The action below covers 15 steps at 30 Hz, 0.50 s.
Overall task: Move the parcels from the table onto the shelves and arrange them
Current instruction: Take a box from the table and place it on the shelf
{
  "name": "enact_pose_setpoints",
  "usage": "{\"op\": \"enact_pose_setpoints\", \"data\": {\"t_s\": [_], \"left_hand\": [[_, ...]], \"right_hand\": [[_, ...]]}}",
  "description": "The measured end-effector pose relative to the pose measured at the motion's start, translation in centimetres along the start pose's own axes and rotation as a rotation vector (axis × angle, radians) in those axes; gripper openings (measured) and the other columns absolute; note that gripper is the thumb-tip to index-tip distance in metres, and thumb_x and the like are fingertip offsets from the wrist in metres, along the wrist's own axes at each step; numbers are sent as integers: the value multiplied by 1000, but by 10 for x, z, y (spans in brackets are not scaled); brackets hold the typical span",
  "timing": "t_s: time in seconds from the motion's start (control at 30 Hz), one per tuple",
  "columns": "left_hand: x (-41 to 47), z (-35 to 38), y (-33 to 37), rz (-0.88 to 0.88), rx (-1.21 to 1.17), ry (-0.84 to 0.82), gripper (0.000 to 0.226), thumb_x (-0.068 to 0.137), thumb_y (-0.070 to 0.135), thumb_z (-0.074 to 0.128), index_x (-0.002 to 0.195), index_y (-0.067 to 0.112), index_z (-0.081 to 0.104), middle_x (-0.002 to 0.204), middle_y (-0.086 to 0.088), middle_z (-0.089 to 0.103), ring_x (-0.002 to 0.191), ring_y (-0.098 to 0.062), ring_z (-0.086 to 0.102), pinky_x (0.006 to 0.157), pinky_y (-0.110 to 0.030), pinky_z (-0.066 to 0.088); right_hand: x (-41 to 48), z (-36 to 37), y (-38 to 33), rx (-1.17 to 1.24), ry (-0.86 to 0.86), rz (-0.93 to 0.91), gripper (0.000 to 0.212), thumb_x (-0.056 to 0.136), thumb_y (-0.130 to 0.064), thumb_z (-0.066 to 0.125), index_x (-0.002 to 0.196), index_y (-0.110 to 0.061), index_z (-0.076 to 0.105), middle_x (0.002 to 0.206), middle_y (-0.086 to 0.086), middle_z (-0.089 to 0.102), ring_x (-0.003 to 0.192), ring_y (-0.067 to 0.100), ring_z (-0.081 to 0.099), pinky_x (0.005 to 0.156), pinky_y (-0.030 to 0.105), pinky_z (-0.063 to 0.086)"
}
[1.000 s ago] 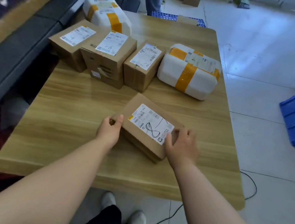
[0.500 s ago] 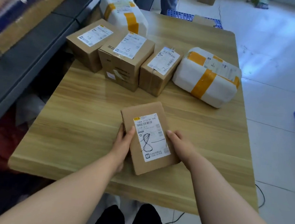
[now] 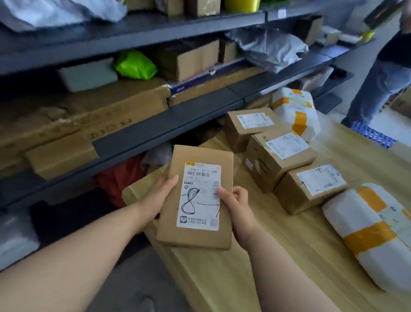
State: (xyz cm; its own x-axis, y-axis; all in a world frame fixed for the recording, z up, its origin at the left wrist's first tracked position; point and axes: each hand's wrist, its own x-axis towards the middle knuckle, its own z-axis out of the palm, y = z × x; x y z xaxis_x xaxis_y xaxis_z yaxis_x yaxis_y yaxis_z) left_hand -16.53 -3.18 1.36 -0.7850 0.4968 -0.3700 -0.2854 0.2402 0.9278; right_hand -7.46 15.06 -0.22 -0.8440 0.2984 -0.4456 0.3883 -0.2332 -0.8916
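Both left hand [image 3: 155, 201] and right hand [image 3: 237, 209] clasp the flat parcel [image 3: 198, 180]; best carried level toward the ten o'clock shelf [image 3: 165, 123]

1. Wooden table [image 3: 289, 262], right half of the frame: three labelled brown boxes [image 3: 277, 157] side by side in a diagonal row, a far white parcel [image 3: 295, 111] and a near white parcel [image 3: 379, 235], both orange-taped.
2. Dark shelves [image 3: 152, 131], upper left: a long flat carton [image 3: 78, 122], a green bag [image 3: 135, 65], grey bags [image 3: 271, 47].
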Motion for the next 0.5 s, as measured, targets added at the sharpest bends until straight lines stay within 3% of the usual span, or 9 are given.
{"op": "enact_pose_setpoints", "data": {"t_s": [0.1, 0.17, 0.23, 0.3, 0.43, 0.5], "left_hand": [[-32, -60, -3, 118, 74, 177, 72, 74, 80, 51, 140, 59, 30, 145, 9, 45, 134, -18, 43, 111, -49, 33], [-62, -95, -7, 144, 91, 332, 82, 74, 73, 55, 145, 56, 19, 150, 17, 30, 137, -7, 30, 114, -37, 24], [-96, -128, -19, 148, 139, 480, 78, 88, 52, 58, 150, 48, 10, 147, 23, 20, 131, 4, 23, 107, -24, 21], [-132, -165, -40, 118, 131, 567, 77, 92, 43, 58, 149, 49, 7, 150, 22, 18, 133, 4, 22, 110, -27, 22], [-212, -234, -72, 65, -61, 742, 76, 68, 64, 63, 124, 80, 15, 154, 20, 25, 140, -6, 29, 116, -43, 27], [-254, -263, -89, 71, -147, 861, 69, 77, 52, 67, 119, 82, 21, 152, 16, 30, 138, -8, 34, 116, -43, 28]], "right_hand": [[8, 59, -15, 49, -169, -11, 84, 61, -52, 75, 130, -27, 35, 113, 5, 68, 98, 24, 69, 92, 50, 53], [10, 102, -16, 32, -298, 19, 86, 62, -51, 76, 135, -30, 36, 114, 3, 69, 99, 24, 70, 94, 50, 52], [9, 148, -11, -15, -425, 46, 92, 57, -54, 79, 138, -34, 39, 119, 1, 68, 103, 23, 68, 96, 50, 50], [6, 198, -2, -72, -546, 62, 88, 58, -54, 80, 136, -37, 44, 119, -2, 68, 106, 22, 67, 98, 48, 49], [-17, 309, 16, -173, -754, 112, 81, 64, -48, 77, 136, -33, 44, 116, -1, 70, 103, 20, 68, 97, 46, 50], [-35, 364, 30, -213, -855, 154, 88, 63, -47, 77, 141, -31, 39, 118, 1, 69, 104, 21, 68, 97, 47, 50]]}}
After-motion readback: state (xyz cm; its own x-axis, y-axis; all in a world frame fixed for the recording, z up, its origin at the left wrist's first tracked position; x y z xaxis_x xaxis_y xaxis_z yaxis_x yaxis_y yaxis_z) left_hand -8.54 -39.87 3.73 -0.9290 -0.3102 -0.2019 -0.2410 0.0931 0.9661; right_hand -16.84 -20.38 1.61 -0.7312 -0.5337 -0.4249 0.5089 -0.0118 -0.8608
